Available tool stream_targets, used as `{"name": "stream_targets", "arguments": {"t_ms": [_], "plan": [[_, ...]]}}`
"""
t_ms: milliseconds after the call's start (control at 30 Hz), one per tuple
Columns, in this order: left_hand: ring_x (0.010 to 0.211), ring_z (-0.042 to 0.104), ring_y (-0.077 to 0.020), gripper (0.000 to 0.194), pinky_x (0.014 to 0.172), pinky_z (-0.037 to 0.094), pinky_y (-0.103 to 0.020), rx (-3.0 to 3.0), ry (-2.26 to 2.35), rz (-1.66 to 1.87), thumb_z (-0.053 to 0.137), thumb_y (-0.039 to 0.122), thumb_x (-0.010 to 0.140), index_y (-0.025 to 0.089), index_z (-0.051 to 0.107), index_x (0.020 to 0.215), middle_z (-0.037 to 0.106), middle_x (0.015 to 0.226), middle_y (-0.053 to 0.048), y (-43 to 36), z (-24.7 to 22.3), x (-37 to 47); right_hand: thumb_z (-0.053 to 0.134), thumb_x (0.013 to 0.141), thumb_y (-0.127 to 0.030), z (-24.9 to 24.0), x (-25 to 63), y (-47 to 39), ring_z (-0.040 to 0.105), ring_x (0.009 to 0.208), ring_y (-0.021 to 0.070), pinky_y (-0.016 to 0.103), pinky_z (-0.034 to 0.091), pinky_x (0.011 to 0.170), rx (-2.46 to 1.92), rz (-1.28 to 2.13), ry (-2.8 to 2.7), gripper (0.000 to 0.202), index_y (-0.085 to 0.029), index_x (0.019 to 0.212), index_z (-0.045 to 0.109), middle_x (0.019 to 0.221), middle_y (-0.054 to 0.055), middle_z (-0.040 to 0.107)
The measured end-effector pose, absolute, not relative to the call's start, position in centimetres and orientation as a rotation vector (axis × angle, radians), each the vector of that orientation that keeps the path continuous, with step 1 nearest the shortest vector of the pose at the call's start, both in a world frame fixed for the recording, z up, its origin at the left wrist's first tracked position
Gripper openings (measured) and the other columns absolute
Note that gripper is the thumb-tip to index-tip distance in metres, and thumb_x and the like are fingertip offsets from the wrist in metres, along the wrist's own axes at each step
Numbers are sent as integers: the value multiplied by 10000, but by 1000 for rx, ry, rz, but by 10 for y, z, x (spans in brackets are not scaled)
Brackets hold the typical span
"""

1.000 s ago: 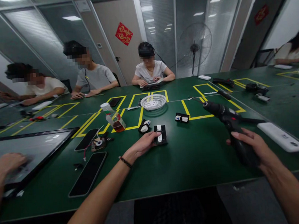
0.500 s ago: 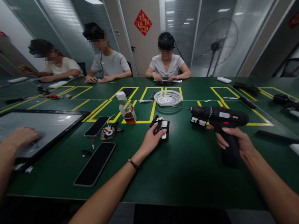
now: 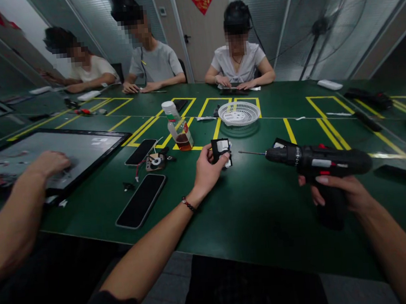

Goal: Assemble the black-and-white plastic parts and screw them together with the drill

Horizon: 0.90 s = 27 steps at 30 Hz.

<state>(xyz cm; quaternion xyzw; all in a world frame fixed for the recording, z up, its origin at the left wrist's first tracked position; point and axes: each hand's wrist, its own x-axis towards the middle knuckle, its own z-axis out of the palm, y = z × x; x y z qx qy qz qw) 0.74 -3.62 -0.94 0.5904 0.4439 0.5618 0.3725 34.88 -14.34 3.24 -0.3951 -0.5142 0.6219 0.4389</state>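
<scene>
My left hand [image 3: 209,165] grips a small black part with white pieces [image 3: 222,145], held up over the table; its exact kind is unclear. In my right hand [image 3: 345,194] is a black cordless drill [image 3: 318,161], its handle wrapped by my fingers. The drill's long thin bit [image 3: 250,153] points left at the black part, with a gap between them. Behind the drill's chuck lies another dark part with white on it [image 3: 279,142], mostly hidden.
Left of my left arm are a phone [image 3: 141,201], a second phone [image 3: 140,152], a small motor with wires [image 3: 155,162] and a bottle [image 3: 180,130]. A white basket [image 3: 238,114] stands further back. A neighbour's hand [image 3: 52,164] works over a framed panel [image 3: 94,158]. Several people sit around.
My left hand has raised the black part and turned it toward the drill. The drill stays in my right hand, its bit now level with the part. The camera view has tipped down.
</scene>
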Motion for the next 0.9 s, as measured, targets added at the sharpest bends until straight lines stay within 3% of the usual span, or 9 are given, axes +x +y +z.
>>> {"name": "stream_targets", "arguments": {"t_ms": [200,733,900], "plan": [[1107,669,-251,497,956,556,-443,1500,1129,1441,735,382,813,187,527,1220,676,1227,-138,-37,-8,7,639,892,-275,25,349,-142,621,484,160,364,564,511,-965,1543,-1314,247,-151,1105,653,1034,140,724],[1115,663,-227,514,968,544,-398,1556,1151,1378,727,379,817,188,484,1227,659,1247,-136,-45,-3,11,660,889,-304,20,344,-144,616,482,166,337,538,481,-978,1541,-1276,304,-198,1171,622,1026,136,742],[1082,669,-220,541,959,545,-395,1561,1158,1375,742,382,807,189,480,1238,665,1225,-127,-46,-4,10,642,893,-301,18,346,-143,618,480,167,343,539,480,-983,1561,-1276,284,-164,1142,639,1025,150,738]]}}
